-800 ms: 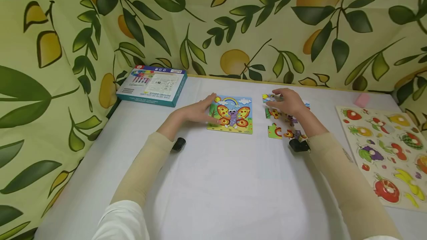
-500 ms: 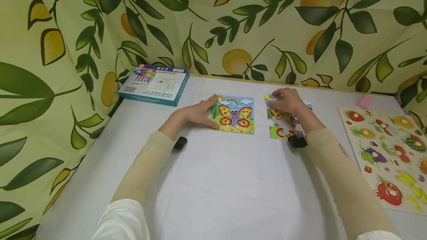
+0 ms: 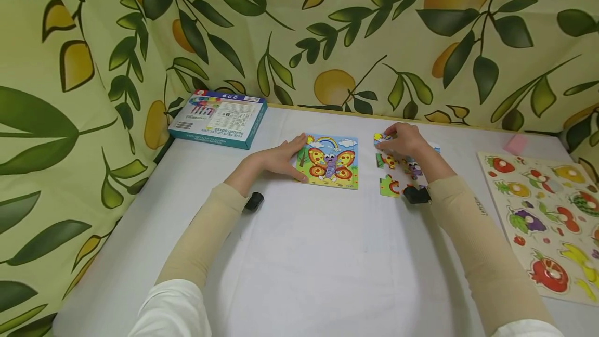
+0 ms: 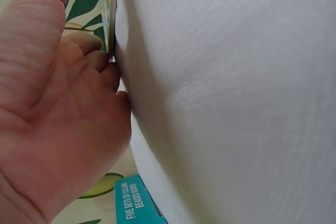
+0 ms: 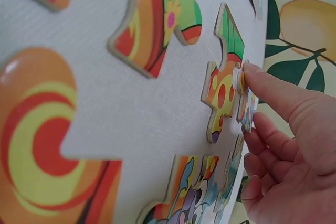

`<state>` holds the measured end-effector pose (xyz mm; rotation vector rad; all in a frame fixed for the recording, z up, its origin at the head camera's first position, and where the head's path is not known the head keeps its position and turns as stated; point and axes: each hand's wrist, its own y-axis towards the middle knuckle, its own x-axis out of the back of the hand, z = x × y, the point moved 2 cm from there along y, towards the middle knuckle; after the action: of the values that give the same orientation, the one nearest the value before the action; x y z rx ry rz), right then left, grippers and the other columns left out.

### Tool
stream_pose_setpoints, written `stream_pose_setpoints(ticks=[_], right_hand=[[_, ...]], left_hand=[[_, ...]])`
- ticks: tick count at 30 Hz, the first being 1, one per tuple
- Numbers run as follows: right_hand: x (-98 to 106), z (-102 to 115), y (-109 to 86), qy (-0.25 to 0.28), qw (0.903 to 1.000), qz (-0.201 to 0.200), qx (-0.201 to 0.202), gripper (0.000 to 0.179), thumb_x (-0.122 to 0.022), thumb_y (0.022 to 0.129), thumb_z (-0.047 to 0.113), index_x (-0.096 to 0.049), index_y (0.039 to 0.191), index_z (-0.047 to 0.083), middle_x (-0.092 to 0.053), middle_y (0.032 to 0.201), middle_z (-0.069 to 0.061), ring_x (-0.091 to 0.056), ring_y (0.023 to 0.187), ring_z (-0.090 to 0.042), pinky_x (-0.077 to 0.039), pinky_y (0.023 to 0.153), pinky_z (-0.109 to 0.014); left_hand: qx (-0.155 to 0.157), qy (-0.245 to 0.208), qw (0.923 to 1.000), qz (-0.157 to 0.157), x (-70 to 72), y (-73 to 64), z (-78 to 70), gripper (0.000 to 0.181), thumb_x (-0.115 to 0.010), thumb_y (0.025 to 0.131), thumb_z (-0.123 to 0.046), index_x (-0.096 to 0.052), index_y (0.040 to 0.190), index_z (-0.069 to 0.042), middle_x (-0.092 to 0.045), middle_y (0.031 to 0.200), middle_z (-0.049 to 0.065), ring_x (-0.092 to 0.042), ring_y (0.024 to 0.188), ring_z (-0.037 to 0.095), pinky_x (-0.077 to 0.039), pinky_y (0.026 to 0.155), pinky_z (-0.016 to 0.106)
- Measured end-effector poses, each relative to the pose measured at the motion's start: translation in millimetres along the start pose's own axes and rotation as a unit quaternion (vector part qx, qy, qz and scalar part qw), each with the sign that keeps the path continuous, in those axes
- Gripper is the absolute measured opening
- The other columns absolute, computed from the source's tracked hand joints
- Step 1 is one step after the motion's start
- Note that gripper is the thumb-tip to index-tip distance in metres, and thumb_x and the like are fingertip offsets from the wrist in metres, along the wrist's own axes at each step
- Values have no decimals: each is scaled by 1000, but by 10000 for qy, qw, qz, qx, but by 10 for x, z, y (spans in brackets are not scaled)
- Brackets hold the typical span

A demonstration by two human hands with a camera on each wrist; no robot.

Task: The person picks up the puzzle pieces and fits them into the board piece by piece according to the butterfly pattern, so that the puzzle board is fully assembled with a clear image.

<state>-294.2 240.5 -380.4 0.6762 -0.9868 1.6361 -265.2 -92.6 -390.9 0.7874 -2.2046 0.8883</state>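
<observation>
My left hand (image 3: 280, 160) rests at the left side of a square butterfly puzzle picture (image 3: 329, 163), forefinger near its upper left corner and thumb on its lower left part. In the left wrist view, the fingers (image 4: 109, 74) lie along the picture's edge, close over the white cloth. My right hand (image 3: 406, 140) pinches a puzzle piece (image 5: 247, 103) with a sun and blue sky between thumb and fingers, low over the table. Other butterfly pieces lie around it: a green and yellow-winged piece (image 5: 226, 90), a purple-faced piece (image 5: 191, 198) and a green and red corner piece (image 3: 389, 186).
A blue-green box (image 3: 219, 118) lies at the back left of the white-covered table (image 3: 318, 269). At the right are a wooden fruit peg board (image 3: 543, 222) and a pink block (image 3: 516, 143). Fruit-patterned fabric (image 3: 337, 40) hangs behind the table.
My left thumb has slid down the picture toward its lower left corner. The right wrist has dipped and shifted slightly, hiding more of the lower pieces; its fingers stay at the sun piece.
</observation>
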Motion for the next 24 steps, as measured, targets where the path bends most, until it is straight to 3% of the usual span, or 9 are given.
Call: stream_pose_setpoints(ticks=[5, 11, 16, 21, 24], right_hand=[[-2, 2, 0, 214, 9997, 64, -77, 57, -68, 92, 31, -46, 128, -6, -47, 125, -26, -42, 111, -39, -40, 96, -53], [-13, 5, -14, 497, 9983, -294, 121, 51, -73, 89, 27, -48, 123, -2, -49, 114, -21, -44, 100, -35, -42, 83, -46], [-15, 23, -43, 884, 9931, -685, 349, 39, -68, 93, 18, -54, 124, -1, -53, 122, -21, -50, 109, -37, -44, 89, -47], [-31, 65, -49, 1358, 9864, -893, 234, 33, -62, 97, 23, -59, 123, 3, -57, 124, -18, -54, 114, -34, -45, 91, -45], [-53, 144, -45, 1880, 9767, -1026, 165, 34, -62, 97, 24, -61, 124, 4, -59, 124, -15, -57, 111, -31, -45, 92, -42]], left_hand=[[-10, 31, 10000, -1, -2, 10, 18, 118, -78, 78, -50, 2, 157, -16, 13, 163, -1, 11, 148, 20, 2, 118, 39], [-75, 10, 10000, 5, -1, 2, 12, 116, -77, 79, -49, 0, 157, -15, 13, 162, -1, 12, 147, 17, 4, 118, 36], [-67, -5, 10000, -15, -7, 10, 15, 115, -77, 78, -51, -1, 158, -15, 13, 162, -2, 12, 147, 17, 3, 118, 37], [-10, 6, 10000, 18, -7, 14, 29, 115, -77, 78, -52, -1, 158, -16, 13, 162, -3, 12, 147, 17, 3, 118, 38], [-9, 6, 10000, 32, -3, 13, 33, 115, -77, 79, -51, -1, 158, -16, 13, 162, -3, 12, 147, 16, 3, 118, 37]])
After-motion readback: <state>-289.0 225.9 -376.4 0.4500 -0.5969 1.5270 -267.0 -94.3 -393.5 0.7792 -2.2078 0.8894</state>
